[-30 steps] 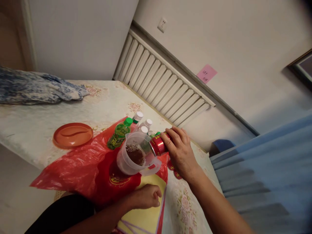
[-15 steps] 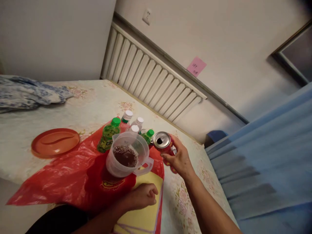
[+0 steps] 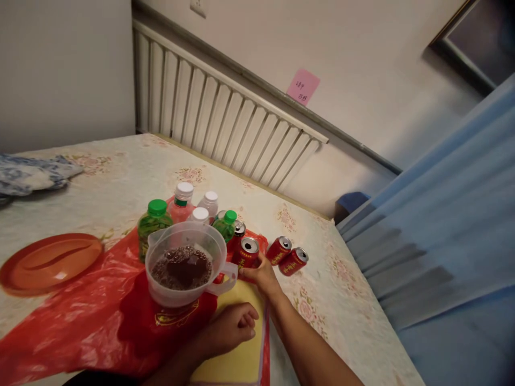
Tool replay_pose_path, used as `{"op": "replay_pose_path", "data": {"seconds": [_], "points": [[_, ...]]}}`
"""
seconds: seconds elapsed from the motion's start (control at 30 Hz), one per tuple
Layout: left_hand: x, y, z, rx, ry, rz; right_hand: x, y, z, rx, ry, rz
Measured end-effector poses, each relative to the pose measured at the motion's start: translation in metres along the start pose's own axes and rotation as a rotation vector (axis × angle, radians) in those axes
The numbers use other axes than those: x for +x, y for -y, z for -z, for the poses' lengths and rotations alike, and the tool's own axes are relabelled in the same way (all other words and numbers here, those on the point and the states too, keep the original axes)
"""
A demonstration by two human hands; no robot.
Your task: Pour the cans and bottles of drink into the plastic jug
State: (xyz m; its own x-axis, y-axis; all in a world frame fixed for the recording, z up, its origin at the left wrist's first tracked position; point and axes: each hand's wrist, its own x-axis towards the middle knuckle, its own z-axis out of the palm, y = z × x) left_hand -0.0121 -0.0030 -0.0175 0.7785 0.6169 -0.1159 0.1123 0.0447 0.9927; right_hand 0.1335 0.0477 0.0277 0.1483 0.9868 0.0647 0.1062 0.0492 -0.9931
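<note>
Opened red can [image 3: 246,257], roughly upright, just beside a translucent pitcher [image 3: 173,297] holding foamy brown liquid [image 3: 185,268]

A translucent plastic jug [image 3: 173,296] partly hid a green-capped plastic bottle [image 3: 151,228]; the left edge cropped a blue-and-white cloth [image 3: 34,176].

Your left hand [image 3: 231,329] and right hand [image 3: 261,276] both bare, your forearms [image 3: 309,338] uncovered as far as they show, a curve of plain black clothing [image 3: 100,379], sleeve or trouser leg unclear
</note>
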Motion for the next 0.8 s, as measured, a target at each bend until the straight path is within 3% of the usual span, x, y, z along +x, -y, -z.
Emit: {"op": "replay_pose_path", "data": {"seconds": [0.27, 0.5, 0.7, 0.8], "points": [[0.001, -0.004, 0.000, 0.012, 0.014, -0.004, 0.010, -0.007, -0.025, 0.039, 0.080, 0.012], [0.001, -0.010, 0.000, 0.015, 0.015, -0.008, 0.007, -0.011, -0.030, -0.089, -0.047, 0.043], [0.002, -0.007, 0.001, 0.042, 0.012, -0.023, 0.006, -0.022, -0.032, -0.046, -0.033, 0.043], [0.003, -0.003, 0.001, 0.033, 0.018, -0.015, -0.006, -0.017, -0.019, -0.112, -0.168, 0.054]]}}
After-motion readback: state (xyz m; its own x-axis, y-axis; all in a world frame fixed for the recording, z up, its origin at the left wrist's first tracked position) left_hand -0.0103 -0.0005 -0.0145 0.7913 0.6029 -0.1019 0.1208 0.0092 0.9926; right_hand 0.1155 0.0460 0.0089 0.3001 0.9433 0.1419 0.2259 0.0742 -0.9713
